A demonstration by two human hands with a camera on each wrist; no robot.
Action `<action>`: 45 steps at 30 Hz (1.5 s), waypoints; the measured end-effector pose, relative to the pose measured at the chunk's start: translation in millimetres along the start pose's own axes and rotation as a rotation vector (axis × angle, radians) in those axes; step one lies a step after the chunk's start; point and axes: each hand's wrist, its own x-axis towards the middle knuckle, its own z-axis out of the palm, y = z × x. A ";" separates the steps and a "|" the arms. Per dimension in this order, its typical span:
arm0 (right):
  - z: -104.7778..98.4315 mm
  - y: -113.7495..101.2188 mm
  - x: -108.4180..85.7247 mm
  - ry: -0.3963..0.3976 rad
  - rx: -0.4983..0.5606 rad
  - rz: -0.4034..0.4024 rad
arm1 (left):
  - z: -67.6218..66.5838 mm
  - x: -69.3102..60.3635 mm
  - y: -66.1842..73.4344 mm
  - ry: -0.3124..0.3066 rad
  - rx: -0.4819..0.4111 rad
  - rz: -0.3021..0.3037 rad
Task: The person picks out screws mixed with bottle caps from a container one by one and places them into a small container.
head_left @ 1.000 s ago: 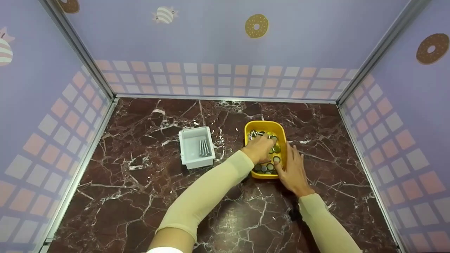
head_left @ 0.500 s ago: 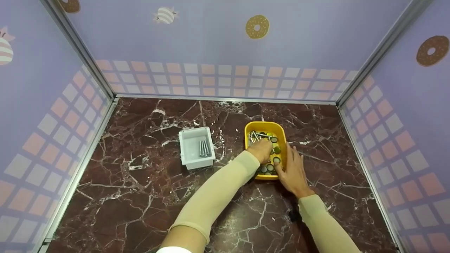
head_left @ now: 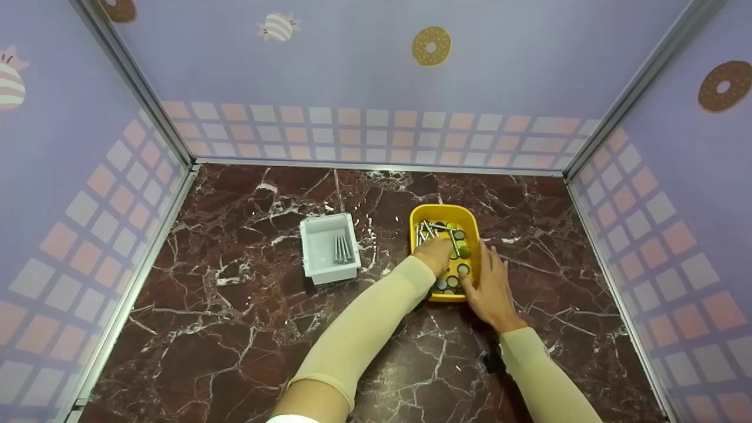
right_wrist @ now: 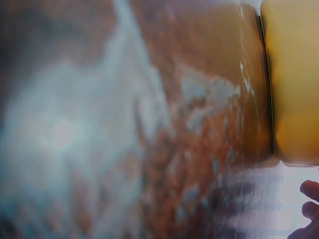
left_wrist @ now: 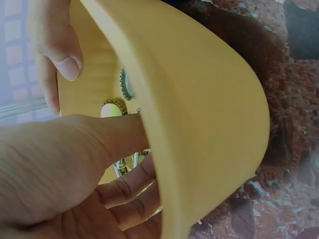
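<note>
My left hand [head_left: 433, 257] reaches down into a yellow plastic box [head_left: 474, 229]. Bottle caps [head_left: 459, 235] and silver screws [head_left: 426, 229] lie loose around it. The left wrist view has its fingers [left_wrist: 130, 188] bent behind the box's near wall, close to a crimped bottle cap [left_wrist: 113, 107]; the rim hides the fingertips, so any hold is unseen. With my right hand [head_left: 493, 294] I grip the box's right wall, thumb over the rim and fingers along the outside. The right wrist view catches only fingertips beside the yellow box [right_wrist: 294, 84].
To the left of the yellow box stands a small white box [head_left: 317, 247] with several long screws [head_left: 343, 251] at its right side. Both sit on a dark red marbled surface [head_left: 235, 329]. Lilac panels [head_left: 352, 53] enclose the back and both sides.
My left hand has sunk deeper into the yellow box and drawn slightly nearer to me, uncovering a screw and caps beyond it. My right hand keeps its place on the wall.
</note>
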 end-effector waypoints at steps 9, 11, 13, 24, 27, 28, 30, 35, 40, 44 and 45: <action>1.6 0.9 0.7 0.011 -0.010 -0.008 | 4.0 0.3 -4.8 -0.005 -0.008 0.029; 1.5 0.8 0.8 0.012 -0.010 -0.010 | 6.9 3.2 -6.7 -0.018 -0.017 0.035; 1.3 0.5 0.9 0.014 -0.011 -0.012 | 9.6 6.0 -8.2 -0.013 -0.016 0.045; -1.0 -1.5 0.5 0.009 -0.014 -0.006 | 13.5 23.4 -15.4 -0.023 -0.051 0.083; -0.8 -1.6 0.7 0.012 -0.016 -0.010 | -3.5 7.1 -10.1 -0.013 -0.085 0.053; -0.7 -1.5 0.6 0.013 -0.017 -0.010 | -15.2 -4.8 -6.6 -0.017 -0.099 0.043; -0.4 -1.4 0.1 0.012 -0.019 -0.010 | -39.5 -31.3 0.9 -0.021 -0.128 0.025; 0.2 -1.3 -0.1 0.007 -0.028 -0.009 | -82.4 -82.3 13.3 0.008 -0.192 -0.001; 0.2 -0.9 0.3 0.007 -0.022 -0.008 | -87.5 -86.4 10.3 0.033 -0.261 -0.008; 0.0 -1.1 0.4 0.000 -0.021 -0.002 | -70.4 -63.9 -0.4 0.039 -0.285 0.005; 0.0 -1.4 0.4 -0.004 -0.020 0.000 | -69.6 -61.7 -2.3 0.040 -0.286 0.011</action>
